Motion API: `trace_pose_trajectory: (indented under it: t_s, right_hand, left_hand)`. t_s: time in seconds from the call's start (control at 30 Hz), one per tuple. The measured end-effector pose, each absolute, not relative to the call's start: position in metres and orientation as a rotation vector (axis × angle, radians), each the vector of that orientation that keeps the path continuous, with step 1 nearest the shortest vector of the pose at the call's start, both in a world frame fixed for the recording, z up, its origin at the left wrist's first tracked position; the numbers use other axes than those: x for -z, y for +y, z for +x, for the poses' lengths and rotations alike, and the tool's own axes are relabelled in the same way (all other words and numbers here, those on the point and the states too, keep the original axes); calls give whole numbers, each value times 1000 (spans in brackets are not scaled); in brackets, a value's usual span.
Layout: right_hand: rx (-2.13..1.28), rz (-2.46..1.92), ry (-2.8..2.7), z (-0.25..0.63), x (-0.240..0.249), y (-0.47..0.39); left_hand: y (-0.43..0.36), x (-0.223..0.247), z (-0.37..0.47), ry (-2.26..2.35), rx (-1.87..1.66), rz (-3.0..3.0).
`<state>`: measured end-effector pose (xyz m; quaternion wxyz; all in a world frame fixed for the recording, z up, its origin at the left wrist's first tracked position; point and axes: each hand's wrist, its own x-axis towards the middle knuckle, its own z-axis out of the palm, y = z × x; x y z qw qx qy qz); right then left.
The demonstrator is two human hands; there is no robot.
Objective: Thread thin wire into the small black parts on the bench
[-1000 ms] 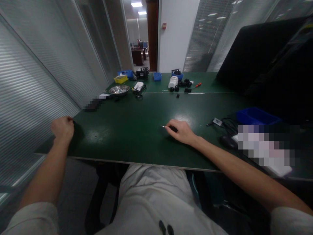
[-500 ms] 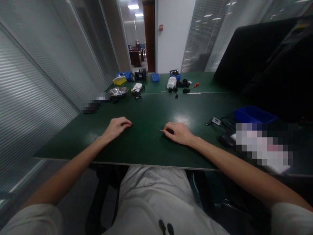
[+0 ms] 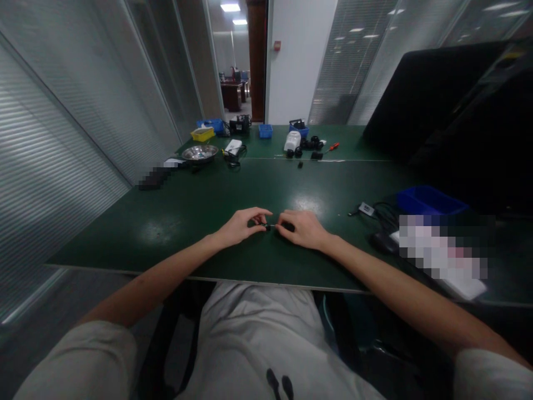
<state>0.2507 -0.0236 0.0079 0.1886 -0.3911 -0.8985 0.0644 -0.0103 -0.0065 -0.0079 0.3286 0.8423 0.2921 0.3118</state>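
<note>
Over the middle of the green table, my two hands almost meet at the fingertips. My left hand pinches a small black part by thumb and finger, its index finger stretched out above. My right hand is closed, resting on the table, round a thin metal-tipped tool. The tip points left and reaches the black part; whether they touch, I cannot tell. Most of the tool is hidden in the palm.
A metal bowl, a white box with cable and a yellow tray stand back left. Black parts and a red-handled screwdriver lie at the back. On the right are a blue tray, a mouse and a large monitor.
My left hand has moved right across the table to my right hand, and the small black part now shows at its fingertips. My right hand has stayed nearly in place.
</note>
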Motion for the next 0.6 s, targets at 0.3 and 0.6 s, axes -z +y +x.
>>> trace_pose_trajectory:
  t_s: [0.3, 0.6]
  right_hand:
    - [-152, -1113, -2540, 249, -8, -24]
    - [-161, -1087, -2547, 249, -8, -24]
  left_hand:
    - [-11, 1, -15, 871, -799, 2352]
    - [-7, 5, -14, 862, -765, 2292]
